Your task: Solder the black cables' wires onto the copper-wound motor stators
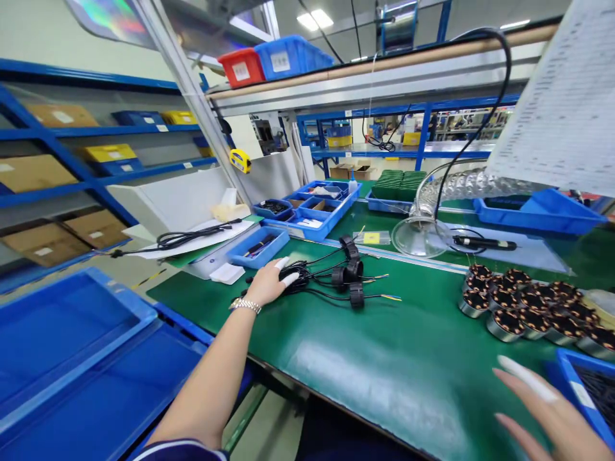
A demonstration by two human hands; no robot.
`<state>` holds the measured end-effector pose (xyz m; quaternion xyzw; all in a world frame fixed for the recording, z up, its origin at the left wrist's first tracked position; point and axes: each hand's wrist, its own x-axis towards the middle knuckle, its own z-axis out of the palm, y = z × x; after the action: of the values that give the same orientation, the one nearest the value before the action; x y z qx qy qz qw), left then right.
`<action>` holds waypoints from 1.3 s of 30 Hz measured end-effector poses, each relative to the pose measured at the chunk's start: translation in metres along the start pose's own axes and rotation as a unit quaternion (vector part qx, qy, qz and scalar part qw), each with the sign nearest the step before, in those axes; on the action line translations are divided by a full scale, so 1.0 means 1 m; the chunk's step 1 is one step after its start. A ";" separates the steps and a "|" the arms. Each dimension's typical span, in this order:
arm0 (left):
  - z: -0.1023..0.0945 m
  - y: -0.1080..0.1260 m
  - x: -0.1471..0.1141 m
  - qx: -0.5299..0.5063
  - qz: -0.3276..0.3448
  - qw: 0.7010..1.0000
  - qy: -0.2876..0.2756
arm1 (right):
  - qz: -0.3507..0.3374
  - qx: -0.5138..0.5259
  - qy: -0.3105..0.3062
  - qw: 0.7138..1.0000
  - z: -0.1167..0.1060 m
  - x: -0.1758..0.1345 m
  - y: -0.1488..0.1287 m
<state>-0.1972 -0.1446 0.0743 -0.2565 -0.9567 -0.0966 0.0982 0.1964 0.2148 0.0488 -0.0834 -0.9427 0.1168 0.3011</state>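
My left hand [267, 284], with white finger cots on two fingertips, is closed over a bundle of black cables [298, 276] on the green mat; part of its grip is hidden. The cables run right through black ring-shaped caps [356, 296] to stripped ends with thin coloured wires [391, 298]. At the lower right, my right hand [552, 410] hovers with its fingers apart and nothing in them, partly cut off by the frame. It is nearest a blue bin of dark parts [579, 384] and several copper-wound motor stators [533, 307].
Left of the cables stand a small blue tray [259, 246] and a divided blue tray [312, 214]. Behind are a clear funnel-shaped hood [420, 237] and a black pen-shaped tool [485, 242]. A shelf [375, 80] crosses overhead. A printed sheet [560, 102] hangs at right.
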 end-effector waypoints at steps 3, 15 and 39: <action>0.016 -0.015 0.012 0.000 -0.046 0.999 -0.005 | -0.092 -0.015 -0.140 0.986 0.033 0.035 -0.030; 0.048 -0.022 0.010 -0.010 -0.078 0.996 0.036 | -0.230 -0.043 -0.187 0.954 0.155 0.264 -0.121; 0.028 0.010 -0.069 -0.031 0.074 0.996 0.048 | -0.075 -0.105 -0.297 0.946 0.088 0.131 -0.167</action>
<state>-0.1371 -0.1618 0.0324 -0.3247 -0.9256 -0.1313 0.1433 0.0251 0.0698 0.0957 -0.0054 -0.9999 0.0134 0.0044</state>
